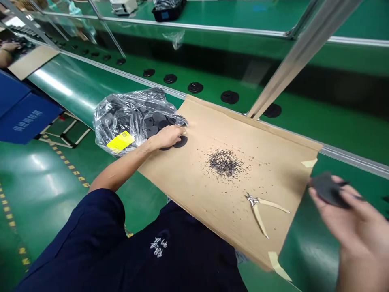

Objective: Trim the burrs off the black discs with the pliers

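Observation:
My left hand (169, 136) rests at the mouth of a clear plastic bag (114, 117) full of black round pieces, its fingers curled over the pieces; what they grip is hidden. Below its fingers lies a black disc (180, 142) on the brown paper (206, 121). At the right, beyond the paper's edge, my right hand (349, 207) holds a flat black piece (328, 190), blurred by motion. A heap of small black bits (225, 164) lies mid-paper. Beside it, nippers (258, 207) with cream handles lie spread open.
A metal post (291, 69) rises behind the paper. Black discs (195, 87) sit in a row on the green surface beyond the rail. Blue boxes (27, 115) stand at the left. A person's hand (10, 46) shows at the far left.

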Action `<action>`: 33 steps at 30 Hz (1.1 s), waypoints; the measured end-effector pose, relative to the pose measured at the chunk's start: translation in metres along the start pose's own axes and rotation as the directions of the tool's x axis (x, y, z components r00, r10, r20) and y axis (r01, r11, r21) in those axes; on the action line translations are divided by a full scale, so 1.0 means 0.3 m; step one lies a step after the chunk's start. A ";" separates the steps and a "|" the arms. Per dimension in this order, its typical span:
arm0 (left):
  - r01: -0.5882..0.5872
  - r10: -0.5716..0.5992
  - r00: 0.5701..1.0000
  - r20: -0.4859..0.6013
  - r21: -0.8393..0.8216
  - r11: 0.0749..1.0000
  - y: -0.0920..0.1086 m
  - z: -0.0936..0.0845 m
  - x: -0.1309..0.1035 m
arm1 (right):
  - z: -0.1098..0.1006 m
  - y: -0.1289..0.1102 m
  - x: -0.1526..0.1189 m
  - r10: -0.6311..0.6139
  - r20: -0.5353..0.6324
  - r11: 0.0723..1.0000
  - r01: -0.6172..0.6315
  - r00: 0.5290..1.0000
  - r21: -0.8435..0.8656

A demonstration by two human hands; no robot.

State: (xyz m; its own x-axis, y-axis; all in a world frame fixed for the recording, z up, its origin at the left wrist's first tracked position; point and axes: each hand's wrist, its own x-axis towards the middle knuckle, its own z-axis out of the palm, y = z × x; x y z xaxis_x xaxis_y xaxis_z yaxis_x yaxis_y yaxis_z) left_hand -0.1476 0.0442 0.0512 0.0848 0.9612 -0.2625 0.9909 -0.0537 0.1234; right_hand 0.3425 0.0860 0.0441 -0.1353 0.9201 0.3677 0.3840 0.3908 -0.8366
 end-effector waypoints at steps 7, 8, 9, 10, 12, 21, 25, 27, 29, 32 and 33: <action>-0.484 0.140 0.853 -0.503 -0.661 0.573 0.077 0.070 -0.023 | 0.276 -0.182 -0.211 0.444 0.483 0.677 -0.636 0.755 0.371; -0.547 0.138 0.822 -0.553 -0.698 0.462 0.122 0.083 -0.030 | 0.317 -0.217 -0.225 0.450 0.529 0.643 -0.672 0.719 0.366; -0.595 0.131 0.794 -0.594 -0.713 0.372 0.172 0.095 -0.040 | 0.356 -0.250 -0.232 0.462 0.574 0.610 -0.712 0.676 0.347; -0.630 0.123 0.769 -0.627 -0.712 0.309 0.223 0.105 -0.054 | 0.390 -0.281 -0.232 0.477 0.611 0.573 -0.751 0.631 0.328; -0.687 0.133 0.720 -0.681 -0.671 0.280 0.314 0.116 -0.086 | 0.436 -0.330 -0.219 0.484 0.675 0.493 -0.811 0.557 0.316; -0.891 0.511 0.402 -0.760 -0.198 0.408 0.391 0.126 -0.119 | 0.407 -0.362 -0.199 0.405 0.766 0.325 -0.862 0.499 0.390; -0.916 0.526 0.335 -0.782 -0.138 0.377 0.404 0.155 -0.115 | 0.405 -0.355 -0.204 0.412 0.770 0.298 -0.870 0.488 0.392; -0.921 0.532 0.319 -0.784 -0.125 0.368 0.413 0.169 -0.119 | 0.405 -0.354 -0.207 0.421 0.763 0.291 -0.870 0.490 0.398; -0.919 0.530 0.312 -0.789 -0.110 0.378 0.419 0.179 -0.124 | 0.403 -0.355 -0.212 0.428 0.750 0.304 -0.862 0.505 0.406; -0.911 0.534 0.302 -0.790 -0.075 0.405 0.423 0.184 -0.131 | 0.397 -0.358 -0.218 0.440 0.731 0.334 -0.850 0.522 0.407; -0.911 0.539 0.294 -0.789 -0.061 0.407 0.423 0.184 -0.132 | 0.395 -0.359 -0.220 0.444 0.726 0.342 -0.848 0.526 0.405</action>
State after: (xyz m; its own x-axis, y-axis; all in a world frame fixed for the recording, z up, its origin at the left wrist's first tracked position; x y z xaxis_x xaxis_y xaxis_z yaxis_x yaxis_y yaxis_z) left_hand -0.0195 -0.0157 0.0246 0.4768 0.4667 0.7448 0.3199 -0.8814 0.3475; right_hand 0.2019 -0.0136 0.0620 -0.5636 0.6774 -0.4727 -0.1245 -0.6353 -0.7621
